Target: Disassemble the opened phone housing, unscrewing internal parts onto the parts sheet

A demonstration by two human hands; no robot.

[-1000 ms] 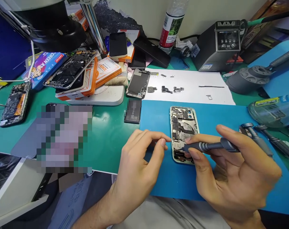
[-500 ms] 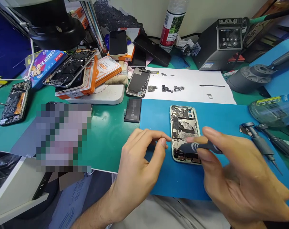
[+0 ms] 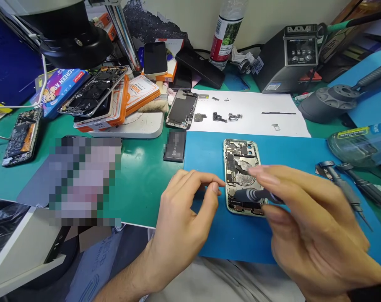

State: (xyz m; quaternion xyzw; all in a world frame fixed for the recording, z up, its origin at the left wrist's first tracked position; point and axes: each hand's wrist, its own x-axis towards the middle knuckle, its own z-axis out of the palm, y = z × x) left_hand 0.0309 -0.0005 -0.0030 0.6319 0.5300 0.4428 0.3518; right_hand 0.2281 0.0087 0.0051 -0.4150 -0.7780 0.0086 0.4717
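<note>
An opened phone body point(image 3: 240, 161) with bare boards and cables lies on a blue mat point(image 3: 209, 155). My right hand point(image 3: 309, 226) is closed round a grey screwdriver point(image 3: 255, 195) whose tip rests over the phone's lower part; the hand is a little blurred. My left hand point(image 3: 184, 218) rests on the mat's left edge beside the phone, its thumb and forefinger pinched together near the phone's left rim; what they hold, if anything, is too small to see.
A white sheet point(image 3: 265, 111) behind the mat carries small removed parts and a screen point(image 3: 182, 110). A battery point(image 3: 175, 146) lies left of the mat. More screwdrivers point(image 3: 347, 188) lie at right. Phones, boxes, a bottle point(image 3: 224, 35) and a soldering station point(image 3: 287, 58) crowd the back.
My right hand has turned and shifted left over the phone, so the screwdriver handle is now mostly hidden beneath the fingers. The left hand has stayed put.
</note>
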